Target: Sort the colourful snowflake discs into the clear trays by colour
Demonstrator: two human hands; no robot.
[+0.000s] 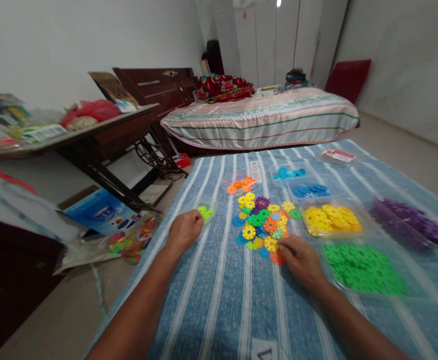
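A loose pile of flower-shaped plastic discs (264,217) in yellow, orange, green, blue and purple lies in the middle of the striped cloth. My right hand (303,262) is at the pile's right edge, its fingers drawn together against the yellow and orange discs there; whatever is between the fingertips is hidden. Off to the left, my left hand (184,230) is closed beside a small clear container with lime-green discs (204,212). Its fingertips are at the container's near edge, and I cannot make out what they hold.
Clear containers hold orange discs (241,185), light blue discs (288,173), blue discs (311,191), yellow discs (333,220), green discs (363,270) and purple discs (416,222). A lidded box (339,155) sits at the far right. Beyond are a bed (260,120) and a cluttered sewing table (102,127).
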